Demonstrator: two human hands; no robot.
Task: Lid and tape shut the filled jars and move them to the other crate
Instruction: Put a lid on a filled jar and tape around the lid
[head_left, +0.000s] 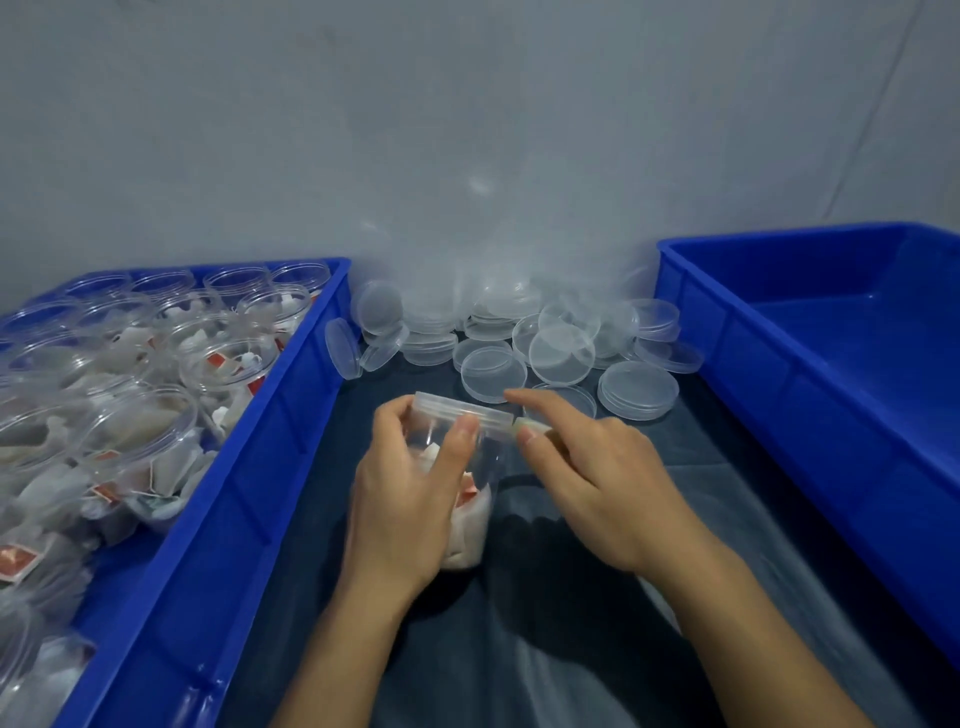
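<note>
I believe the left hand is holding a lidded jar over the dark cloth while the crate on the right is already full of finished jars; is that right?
Not quite. The head view shows the crate on the right holding no jars at all. The rest stands: the left hand holds a lidded jar over the dark cloth.

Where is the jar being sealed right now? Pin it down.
In the head view the jar stands lidded at centre on the dark cloth, gripped by the left hand, between the two blue crates and in front of the loose lids.
</note>
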